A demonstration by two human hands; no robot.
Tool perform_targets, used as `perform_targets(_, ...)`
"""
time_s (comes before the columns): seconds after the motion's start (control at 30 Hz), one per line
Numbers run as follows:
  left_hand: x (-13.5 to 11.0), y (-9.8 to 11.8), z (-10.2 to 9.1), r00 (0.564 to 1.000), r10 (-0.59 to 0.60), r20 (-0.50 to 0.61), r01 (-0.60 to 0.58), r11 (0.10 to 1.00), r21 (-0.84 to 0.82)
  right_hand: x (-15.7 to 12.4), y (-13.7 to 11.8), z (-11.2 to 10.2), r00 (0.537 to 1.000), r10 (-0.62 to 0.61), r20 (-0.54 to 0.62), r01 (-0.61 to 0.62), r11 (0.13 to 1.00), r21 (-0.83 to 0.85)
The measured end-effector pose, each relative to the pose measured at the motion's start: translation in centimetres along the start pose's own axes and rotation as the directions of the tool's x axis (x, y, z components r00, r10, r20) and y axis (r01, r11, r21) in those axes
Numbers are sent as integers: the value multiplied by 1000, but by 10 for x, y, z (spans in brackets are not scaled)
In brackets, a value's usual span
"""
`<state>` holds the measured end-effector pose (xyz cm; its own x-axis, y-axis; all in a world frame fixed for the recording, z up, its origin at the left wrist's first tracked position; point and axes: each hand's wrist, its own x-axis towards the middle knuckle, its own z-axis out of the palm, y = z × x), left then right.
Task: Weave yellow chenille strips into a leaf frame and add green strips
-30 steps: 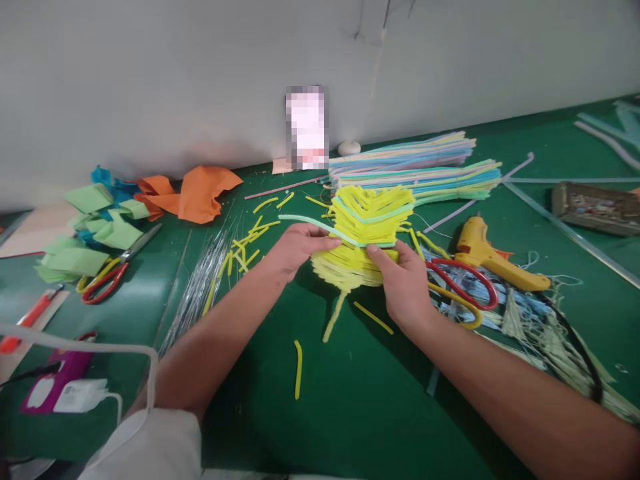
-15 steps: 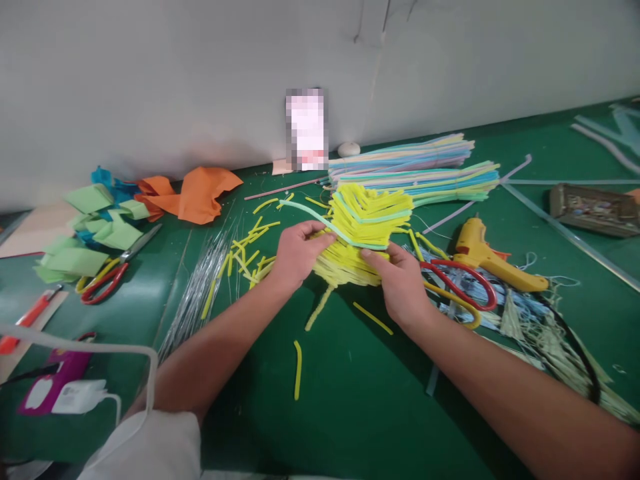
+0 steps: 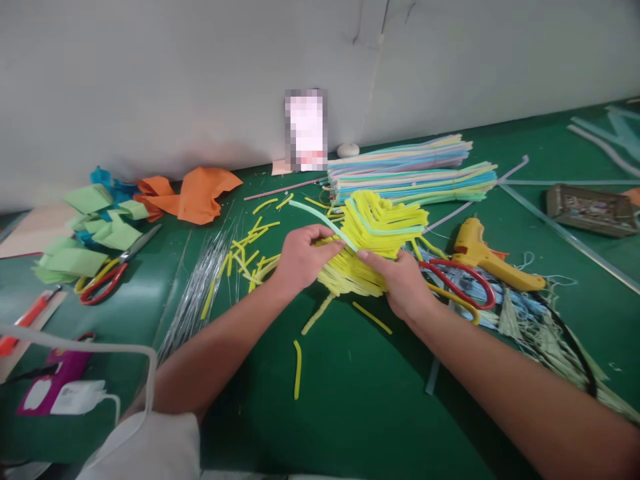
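Note:
Both hands are on a leaf-shaped piece of yellow pipe cleaners (image 3: 373,207) laid in V-shaped rows, with a mint-green row across it and a short stem (image 3: 317,315) below. A loose mint-green pipe cleaner (image 3: 320,219) slants over the front of it, its far end sticking out to the upper left. My left hand (image 3: 307,257) is closed at the piece's left edge, thumb and fingers pinching by the mint-green strip. My right hand (image 3: 400,277) grips the right side, its thumb pressed on the strip's lower end. The right fingers are mostly hidden behind the piece.
Yellow offcuts (image 3: 245,250) and clear wires (image 3: 200,287) lie to the left, near red-and-yellow scissors (image 3: 105,283). Bundled pipe cleaners (image 3: 415,180) lie behind. On the right are a yellow glue gun (image 3: 493,260), more scissors (image 3: 463,283), tassels (image 3: 515,317) and a small box (image 3: 593,210).
My right thumb has slid left along the mint-green pipe cleaner and now covers its lower end. The yellow piece has shifted slightly right and turned, and my left hand has moved a little right.

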<state>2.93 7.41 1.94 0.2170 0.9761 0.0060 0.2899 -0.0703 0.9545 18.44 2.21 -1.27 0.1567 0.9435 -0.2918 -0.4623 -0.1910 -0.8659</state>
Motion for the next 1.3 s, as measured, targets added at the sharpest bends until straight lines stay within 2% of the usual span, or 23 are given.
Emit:
perform_targets(0.2, -2, 1, 1, 997, 50, 55, -52, 998, 37, 4, -7, -2, 999, 23, 47, -24, 999, 39)
perform_targets(0.37, -3, -5, 2, 998, 42, 56, -43, 999, 29, 3, -7, -1, 999, -1, 49, 1, 1000, 9)
perform_targets(0.63, -7, -8, 10, 996, 75, -53, -77, 997, -28, 2, 1, 1, 998, -55, -5, 55, 998, 2)
perform_targets(0.77, -8, -8, 12, 990, 124, -72, -130, 988, -85, 2, 1, 1, 997, -72, -11, 72, 997, 0)
perform_targets(1.07, -7, -12, 13, 978, 189, -94, -198, 975, -97, 2, 2, 1, 996, -83, -40, 84, 996, 21)
perform_targets(1.3, -8, -12, 13, 979, 160, -124, -170, 982, -78, 2, 1, 1, 996, -83, -34, 83, 997, 2)
